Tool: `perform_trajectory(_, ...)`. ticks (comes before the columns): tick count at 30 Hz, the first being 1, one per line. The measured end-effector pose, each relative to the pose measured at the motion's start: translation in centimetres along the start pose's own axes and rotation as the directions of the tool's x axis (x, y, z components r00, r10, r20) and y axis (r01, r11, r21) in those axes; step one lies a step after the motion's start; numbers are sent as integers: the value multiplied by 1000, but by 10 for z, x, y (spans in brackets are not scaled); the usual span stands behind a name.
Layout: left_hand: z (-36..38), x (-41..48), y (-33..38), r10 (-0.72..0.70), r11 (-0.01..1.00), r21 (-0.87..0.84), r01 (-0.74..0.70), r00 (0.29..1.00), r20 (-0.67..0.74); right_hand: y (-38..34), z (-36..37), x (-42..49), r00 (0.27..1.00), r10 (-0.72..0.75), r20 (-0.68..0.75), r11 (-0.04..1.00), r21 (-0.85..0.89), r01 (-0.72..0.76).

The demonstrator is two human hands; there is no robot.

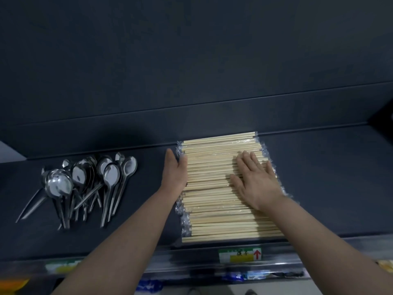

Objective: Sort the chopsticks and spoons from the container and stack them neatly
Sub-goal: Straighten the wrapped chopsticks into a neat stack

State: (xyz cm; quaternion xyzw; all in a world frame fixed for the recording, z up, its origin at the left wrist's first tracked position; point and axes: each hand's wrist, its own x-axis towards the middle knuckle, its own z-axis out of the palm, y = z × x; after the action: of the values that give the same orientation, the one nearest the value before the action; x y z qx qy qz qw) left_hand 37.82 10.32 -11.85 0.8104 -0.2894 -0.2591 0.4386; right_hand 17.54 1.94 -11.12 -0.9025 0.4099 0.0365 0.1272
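Note:
A wide stack of pale wooden chopsticks (214, 211) in clear plastic wrappers lies crosswise on the dark shelf (331, 177), right of centre. My left hand (175, 171) stands edge-on against the stack's left ends, fingers straight. My right hand (256, 179) lies flat, palm down, on top of the stack near its right side, fingers spread. Several steel spoons (85, 179) lie in a loose, overlapping heap at the left, bowls toward the wall, handles toward me. No container is in view.
A dark wall (191, 71) rises behind the shelf. A green and yellow label with a red arrow (240, 254) is stuck on the shelf's front edge below the chopsticks. Blue and orange packages show on a lower level.

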Motion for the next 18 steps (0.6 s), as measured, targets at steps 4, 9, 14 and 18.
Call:
perform_trajectory(4,-9,-25,-13,2,997,-82,-12,993,-118,4,2,-9,1000,-19,-11,1000,12,19)
perform_trajectory(9,0,-64,-26,11,990,-135,-41,976,-217,-5,8,-23,991,-114,-70,992,43,117)
perform_trajectory(14,19,-93,-13,-44,958,-282,-52,945,-324,-12,19,-37,964,-236,-122,970,30,241)
perform_trajectory(18,17,-97,-7,-118,895,-443,-48,934,-338,-9,20,-42,953,-252,-167,966,6,257)
